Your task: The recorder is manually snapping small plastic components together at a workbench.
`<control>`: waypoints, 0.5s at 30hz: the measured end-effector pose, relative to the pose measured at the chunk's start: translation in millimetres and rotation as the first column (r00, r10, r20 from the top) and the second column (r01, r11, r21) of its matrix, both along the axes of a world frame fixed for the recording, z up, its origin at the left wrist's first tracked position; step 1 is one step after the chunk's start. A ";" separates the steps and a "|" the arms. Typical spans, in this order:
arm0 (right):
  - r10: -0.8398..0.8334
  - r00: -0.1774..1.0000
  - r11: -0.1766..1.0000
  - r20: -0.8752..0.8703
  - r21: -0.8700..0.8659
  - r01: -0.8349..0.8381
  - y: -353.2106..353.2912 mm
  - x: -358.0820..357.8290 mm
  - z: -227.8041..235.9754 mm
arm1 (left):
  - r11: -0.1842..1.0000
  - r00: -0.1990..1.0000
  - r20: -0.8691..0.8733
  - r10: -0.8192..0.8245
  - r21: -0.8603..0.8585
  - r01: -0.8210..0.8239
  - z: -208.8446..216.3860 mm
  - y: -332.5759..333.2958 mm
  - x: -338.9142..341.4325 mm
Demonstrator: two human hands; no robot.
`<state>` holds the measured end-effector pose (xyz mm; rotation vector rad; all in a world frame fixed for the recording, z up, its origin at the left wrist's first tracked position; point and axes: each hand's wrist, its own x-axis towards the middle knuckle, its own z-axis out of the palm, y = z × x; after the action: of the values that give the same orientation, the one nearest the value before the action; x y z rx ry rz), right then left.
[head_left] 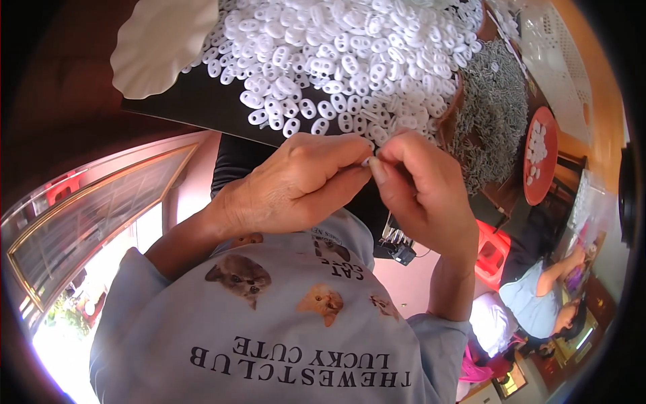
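Note:
Near the table's front edge, my left hand (pixel 299 178) and my right hand (pixel 425 192) meet fingertip to fingertip. Both are closed in a pinch on a small white piece (pixel 367 161). Only a sliver of it shows; fingers hide the rest, so its shape cannot be made out. Just beyond my hands spreads a big heap of white oval plastic pieces (pixel 323 67), each with two holes. To the right of that heap lies a pile of small grey metal parts (pixel 491 108) that look like screws.
A white scalloped plate (pixel 158 50) rests at the dark table's (pixel 202 114) far left. On the right is a red dish (pixel 531 185) with several white pieces. Beyond it stand a red stool (pixel 493 254) and another person (pixel 538 296) in light blue.

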<state>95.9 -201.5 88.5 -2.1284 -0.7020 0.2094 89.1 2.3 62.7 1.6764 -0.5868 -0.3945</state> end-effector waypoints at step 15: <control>-0.045 0.984 0.993 -0.170 0.103 0.063 -12.1 -30.0 -14.5 | 0.998 0.998 -0.027 -0.059 -0.019 0.059 -4.7 -13.7 -21.3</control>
<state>65.9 -213.6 74.0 -1.9972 -0.5450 0.3101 67.9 -11.4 58.1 1.6364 -0.6188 -0.4532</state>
